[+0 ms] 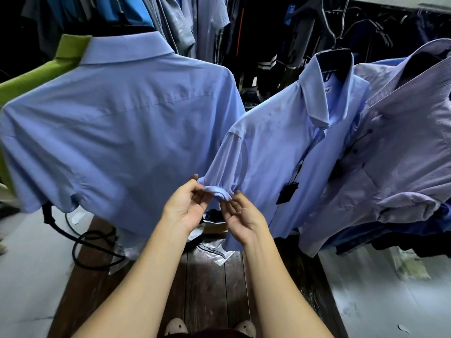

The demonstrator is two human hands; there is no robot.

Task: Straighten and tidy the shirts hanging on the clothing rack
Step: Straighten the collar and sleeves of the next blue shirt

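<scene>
Light blue shirt (pixel 280 152) hanging, sleeve cuff (pixel 218 191) rolled

Three shirts hang in a row ahead of you. The back-turned shirt (pixel 117 132) fills your left, with another shirt (pixel 29 76) tucked behind its far shoulder. The middle shirt (pixel 280 152) hangs to its right, front toward you, a tag (pixel 288 192) dangling down its front. The right-hand shirt (pixel 402 152) hangs just beside it, farthest right. Your left hand (pixel 185 206) and right hand (pixel 241 215) meet side by side at the middle shirt's sleeve (pixel 224 167), between the first two shirts, both pinching its hem. On the floor (pixel 207 289) below, a cable (pixel 95 242) lies to the left and plastic wrapping (pixel 214 250) sits under your hands. More garments (pixel 185 20) hang behind.
</scene>
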